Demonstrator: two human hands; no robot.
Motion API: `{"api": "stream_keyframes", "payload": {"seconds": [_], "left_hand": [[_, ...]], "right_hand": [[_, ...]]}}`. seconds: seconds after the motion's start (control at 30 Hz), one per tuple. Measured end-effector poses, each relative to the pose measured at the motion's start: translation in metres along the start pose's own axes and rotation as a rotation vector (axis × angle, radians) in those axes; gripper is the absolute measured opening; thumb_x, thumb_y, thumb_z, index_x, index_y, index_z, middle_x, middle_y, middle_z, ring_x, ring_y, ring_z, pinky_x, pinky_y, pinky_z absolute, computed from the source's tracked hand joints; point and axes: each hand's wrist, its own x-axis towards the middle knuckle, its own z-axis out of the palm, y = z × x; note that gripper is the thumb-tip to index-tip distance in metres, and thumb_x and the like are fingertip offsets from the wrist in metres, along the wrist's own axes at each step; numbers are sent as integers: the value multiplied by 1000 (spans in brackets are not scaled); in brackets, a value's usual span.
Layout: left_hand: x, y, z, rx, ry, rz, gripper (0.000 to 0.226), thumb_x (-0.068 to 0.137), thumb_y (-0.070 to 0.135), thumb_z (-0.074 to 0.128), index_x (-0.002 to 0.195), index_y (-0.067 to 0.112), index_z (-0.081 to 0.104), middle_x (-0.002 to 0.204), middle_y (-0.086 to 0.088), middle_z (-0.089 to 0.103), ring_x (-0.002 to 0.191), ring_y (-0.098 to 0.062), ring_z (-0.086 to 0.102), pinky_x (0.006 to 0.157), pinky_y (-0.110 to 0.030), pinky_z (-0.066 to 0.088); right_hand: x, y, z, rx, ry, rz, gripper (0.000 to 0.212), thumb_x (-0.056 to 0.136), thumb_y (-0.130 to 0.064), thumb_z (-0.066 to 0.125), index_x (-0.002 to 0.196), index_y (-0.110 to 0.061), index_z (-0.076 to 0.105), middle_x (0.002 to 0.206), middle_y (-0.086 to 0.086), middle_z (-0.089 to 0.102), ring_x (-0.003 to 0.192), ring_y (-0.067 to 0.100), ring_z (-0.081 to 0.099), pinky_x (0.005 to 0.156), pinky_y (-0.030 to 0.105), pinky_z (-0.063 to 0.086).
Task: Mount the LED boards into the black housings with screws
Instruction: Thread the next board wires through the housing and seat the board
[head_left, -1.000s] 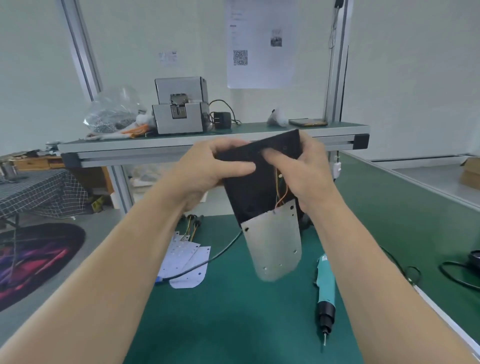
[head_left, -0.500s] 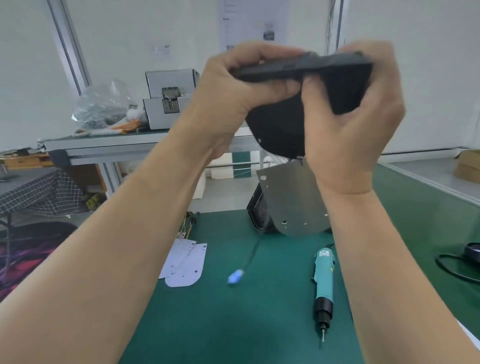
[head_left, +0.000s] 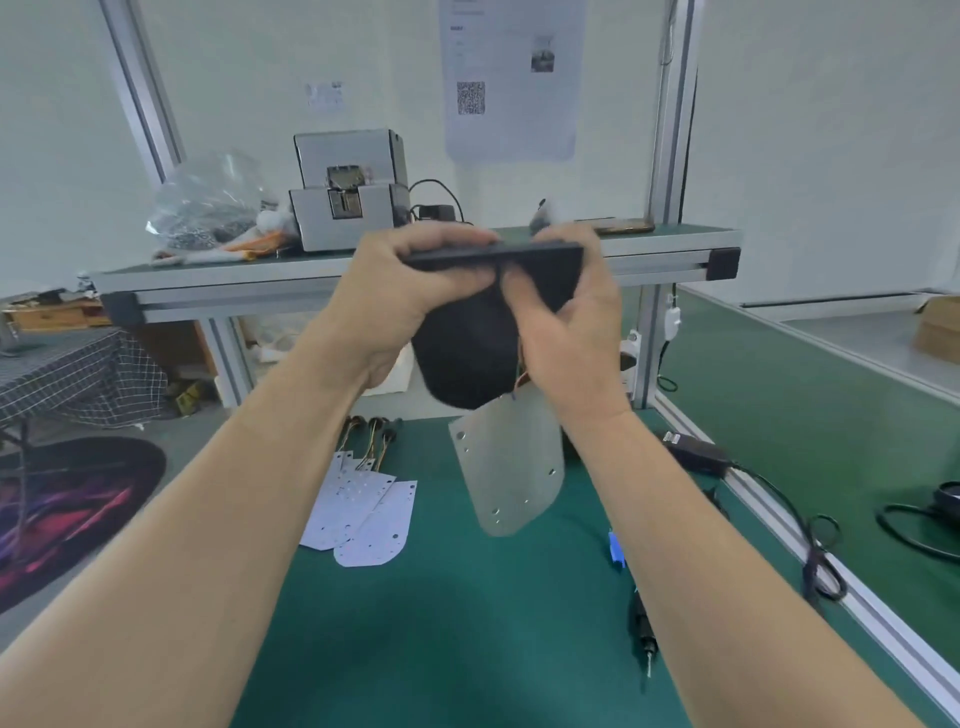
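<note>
Both hands, left hand and right hand, clamp the flat black plastic housing, now lowered from face height, its grey metal LED board dangling unseated (nothing screwed yet).

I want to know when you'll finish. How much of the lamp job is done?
No finished unit shows. In hand: both the left hand and right hand hold a black housing, its LED board dangling unscrewed. Left: screwing it with the electric screwdriver, then the spare LED boards.

A black housing with a dull silver board hangs over a green mat bearing white boards, near a checked dark cloth.
</note>
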Motion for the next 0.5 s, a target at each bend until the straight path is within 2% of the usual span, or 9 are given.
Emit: {"api": "stream_keyframes", "payload": {"seconds": [0.13,0.23,0.33,0.43,0.5], "left_hand": [[-14,-24,-4,21,140,-106,23,79,0,77,96,16,78,91,-4,78,86,-11,71,93,-34,56],[-24,-39,-7,37,198,-143,20,80,3,78,94,17,78,87,0,78,83,-10,71,90,-35,57],[-29,-49,-9,134,200,-114,23,81,3,78,97,19,78,91,3,78,88,-8,71,91,-32,58],[-30,-53,-11,239,194,-88,27,81,0,76,100,20,77,93,7,77,87,-2,69,90,-27,56],[-30,-55,-11,284,152,-70,28,82,-2,75,103,16,76,95,6,76,86,0,67,88,-22,54]], "right_hand": [[-12,22,7,103,-191,203,16,86,-19,67,99,-21,59,88,-4,64,86,14,59,84,41,50],[-19,30,12,132,-262,314,15,81,-28,71,92,-28,60,84,-9,61,82,12,57,80,39,48],[-23,36,15,162,-252,381,15,84,-14,74,90,-23,63,81,-15,65,81,6,59,78,30,48],[-23,38,18,189,-249,485,26,86,-1,74,86,-25,64,76,-19,67,78,0,62,75,18,47],[-23,39,19,157,-230,509,24,86,0,75,85,-22,63,77,-15,66,77,1,62,74,18,48]]}}
